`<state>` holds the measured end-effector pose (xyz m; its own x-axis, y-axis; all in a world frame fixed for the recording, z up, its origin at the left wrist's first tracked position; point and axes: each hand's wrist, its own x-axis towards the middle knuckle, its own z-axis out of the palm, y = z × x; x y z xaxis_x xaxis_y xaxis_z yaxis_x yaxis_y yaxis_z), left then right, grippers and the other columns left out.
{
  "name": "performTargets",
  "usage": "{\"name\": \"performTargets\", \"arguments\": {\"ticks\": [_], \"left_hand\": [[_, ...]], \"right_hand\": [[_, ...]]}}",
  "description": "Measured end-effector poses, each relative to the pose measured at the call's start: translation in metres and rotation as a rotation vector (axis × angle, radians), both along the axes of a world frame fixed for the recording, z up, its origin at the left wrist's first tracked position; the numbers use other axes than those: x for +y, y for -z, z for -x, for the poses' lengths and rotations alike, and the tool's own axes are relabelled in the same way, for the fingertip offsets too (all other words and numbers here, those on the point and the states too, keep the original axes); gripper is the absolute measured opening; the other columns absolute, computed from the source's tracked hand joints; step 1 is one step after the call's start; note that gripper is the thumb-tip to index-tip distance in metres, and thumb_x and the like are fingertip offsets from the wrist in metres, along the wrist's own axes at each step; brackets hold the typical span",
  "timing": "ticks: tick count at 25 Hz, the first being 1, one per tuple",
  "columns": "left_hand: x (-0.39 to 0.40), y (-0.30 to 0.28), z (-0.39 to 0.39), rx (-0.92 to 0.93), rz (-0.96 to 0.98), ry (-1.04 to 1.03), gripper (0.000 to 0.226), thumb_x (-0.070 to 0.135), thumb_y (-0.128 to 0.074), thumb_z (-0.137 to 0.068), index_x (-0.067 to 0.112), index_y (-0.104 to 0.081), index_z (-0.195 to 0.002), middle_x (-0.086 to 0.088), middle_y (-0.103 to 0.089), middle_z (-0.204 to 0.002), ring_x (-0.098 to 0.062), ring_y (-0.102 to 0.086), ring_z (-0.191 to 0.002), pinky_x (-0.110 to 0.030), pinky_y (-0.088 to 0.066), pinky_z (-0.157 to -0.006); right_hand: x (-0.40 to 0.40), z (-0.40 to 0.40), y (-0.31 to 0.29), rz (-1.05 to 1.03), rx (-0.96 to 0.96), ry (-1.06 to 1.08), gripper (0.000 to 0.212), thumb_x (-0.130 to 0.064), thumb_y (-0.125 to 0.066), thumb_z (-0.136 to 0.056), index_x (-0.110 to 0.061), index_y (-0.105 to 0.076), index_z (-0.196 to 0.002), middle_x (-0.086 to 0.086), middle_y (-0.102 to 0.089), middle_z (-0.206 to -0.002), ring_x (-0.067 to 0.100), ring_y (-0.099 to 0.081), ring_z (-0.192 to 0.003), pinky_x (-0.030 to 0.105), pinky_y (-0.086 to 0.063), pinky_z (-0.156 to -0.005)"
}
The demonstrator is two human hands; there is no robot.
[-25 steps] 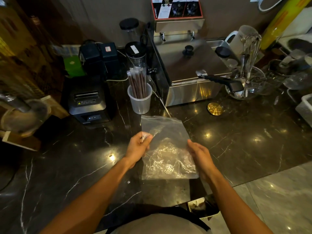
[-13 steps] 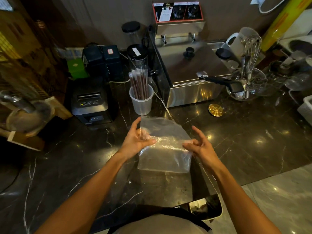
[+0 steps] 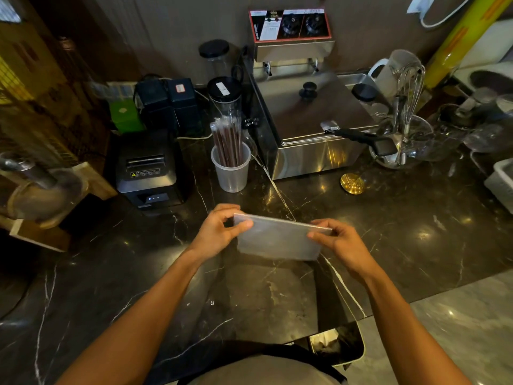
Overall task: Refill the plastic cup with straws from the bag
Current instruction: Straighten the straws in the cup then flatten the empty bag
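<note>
- The bag [image 3: 277,240], clear plastic and folded into a flat rectangle, is held up just above the dark marble worktop [image 3: 402,232] at the centre of the frame.
- The left hand [image 3: 219,232] grasps the bag's left end, thumb on the near face and fingers curled behind the top edge.
- The right hand [image 3: 340,243] pinches the bag's right end the same way, thumb in front and fingers behind.
- No straw shows inside the bag; it looks flat and hazy.
- The plastic cup [image 3: 231,169] stands upright on the worktop above the hands, a little left of centre, well apart from the bag.
- The straws [image 3: 227,143], dark ones in clear wrappers, stand bunched in the cup and lean slightly left, their tops rising well above its rim.
- A black receipt printer [image 3: 148,169] sits just left of the cup.
- A steel fryer [image 3: 311,126] with a lidded tank and a black handle sits just right of the cup, its control box against the wall at the top of the frame.
- A small brass disc [image 3: 353,184] lies on the worktop below the fryer's right corner.
- A glass bowl [image 3: 408,145] holding a whisk stands at the right of the fryer.
</note>
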<state>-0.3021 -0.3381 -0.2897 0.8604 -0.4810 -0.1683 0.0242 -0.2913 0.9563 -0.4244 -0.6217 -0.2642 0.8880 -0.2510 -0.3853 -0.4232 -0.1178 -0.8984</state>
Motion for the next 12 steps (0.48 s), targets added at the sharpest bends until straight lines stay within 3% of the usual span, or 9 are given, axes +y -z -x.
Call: {"name": "performTargets", "arguments": {"ticks": [3, 6, 9, 12], "left_hand": [[-0.007, -0.010, 0.004, 0.171, 0.186, -0.013, 0.021, 0.018, -0.065, -0.099, 0.013, -0.070, -0.118, -0.013, -0.076, -0.113, -0.027, -0.075, -0.105, -0.038, -0.063, -0.088], [-0.016, -0.017, 0.009, 0.228, 0.190, -0.076, 0.023, 0.024, -0.060, -0.102, 0.011, -0.066, -0.121, -0.010, -0.077, -0.107, -0.026, -0.077, -0.098, -0.038, -0.063, -0.082], [-0.019, -0.020, 0.008, 0.171, 0.121, -0.065, 0.020, 0.024, -0.056, -0.104, 0.010, -0.067, -0.114, -0.010, -0.076, -0.098, -0.019, -0.075, -0.088, -0.032, -0.060, -0.077], [-0.020, -0.022, 0.006, 0.131, 0.064, 0.098, 0.019, 0.028, -0.056, -0.104, 0.017, -0.070, -0.108, -0.009, -0.076, -0.095, -0.023, -0.074, -0.087, -0.036, -0.059, -0.081]], "right_hand": [[0.003, 0.000, -0.006, -0.169, -0.022, 0.044, 0.034, -0.023, -0.079, -0.083, 0.001, -0.067, -0.103, 0.019, -0.073, -0.110, 0.033, -0.073, -0.104, 0.048, -0.062, -0.088], [0.006, -0.001, -0.005, -0.236, -0.023, 0.058, 0.036, -0.025, -0.083, -0.073, -0.009, -0.067, -0.101, 0.015, -0.075, -0.106, 0.034, -0.074, -0.099, 0.052, -0.060, -0.092], [0.004, -0.002, -0.008, -0.139, 0.046, -0.060, 0.037, -0.026, -0.084, -0.073, -0.012, -0.069, -0.103, 0.011, -0.075, -0.109, 0.030, -0.074, -0.097, 0.042, -0.062, -0.087], [0.002, -0.006, -0.015, -0.112, 0.102, -0.239, 0.022, -0.021, -0.077, -0.087, -0.014, -0.076, -0.107, 0.006, -0.078, -0.107, 0.025, -0.075, -0.100, 0.031, -0.060, -0.084]]}}
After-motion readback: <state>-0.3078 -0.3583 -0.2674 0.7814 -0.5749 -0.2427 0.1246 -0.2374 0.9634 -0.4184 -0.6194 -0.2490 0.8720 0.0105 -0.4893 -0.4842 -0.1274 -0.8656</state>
